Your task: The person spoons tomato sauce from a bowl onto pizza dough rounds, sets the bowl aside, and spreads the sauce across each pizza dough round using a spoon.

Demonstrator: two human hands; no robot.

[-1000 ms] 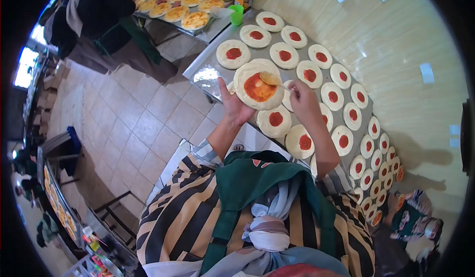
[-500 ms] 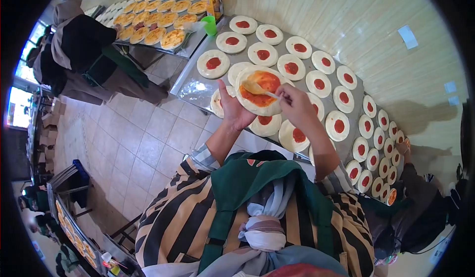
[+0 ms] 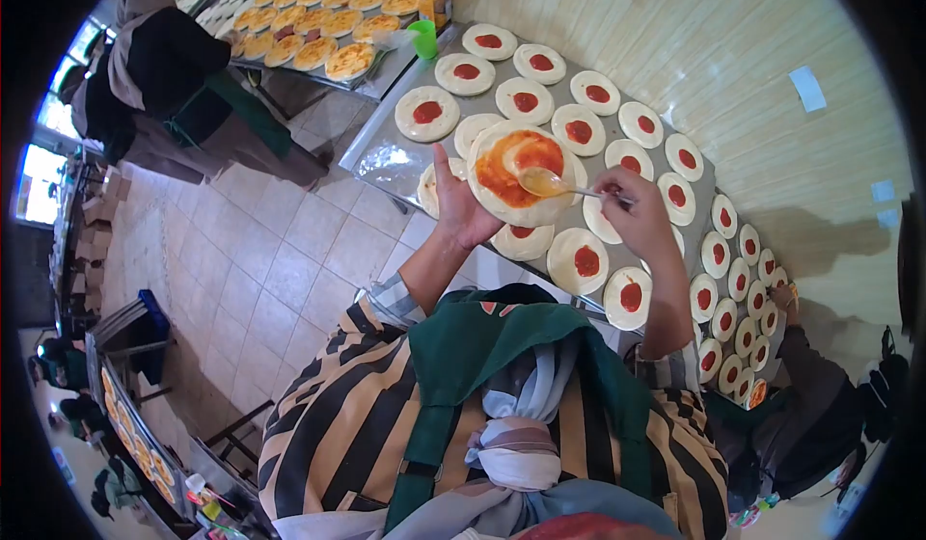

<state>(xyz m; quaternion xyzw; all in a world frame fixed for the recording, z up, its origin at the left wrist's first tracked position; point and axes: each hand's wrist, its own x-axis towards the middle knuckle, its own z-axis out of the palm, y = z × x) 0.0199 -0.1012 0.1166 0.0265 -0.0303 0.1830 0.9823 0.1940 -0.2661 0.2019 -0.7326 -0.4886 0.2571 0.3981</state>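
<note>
My left hand [image 3: 461, 207] supports a round dough base [image 3: 540, 214] from its left and lower side, above the table. Red sauce is smeared over the middle of this base. My right hand [image 3: 632, 214] grips the handle of a spoon [image 3: 545, 182], whose bowl rests in the sauce near the centre of the base. Around and beyond the held base lie several more dough rounds [image 3: 427, 114], most with a patch of red sauce in the middle.
The grey table [image 3: 386, 159] runs from upper left to lower right along a wall. A green cup [image 3: 423, 39] stands near its far left end, by a second table of topped rounds [image 3: 349, 61]. One person [image 3: 174, 67] stands at left, another [image 3: 805, 395] at right.
My right hand and the spoon have moved right and slightly down across the base. The sauce smear looks wider. The view has shifted slightly.
</note>
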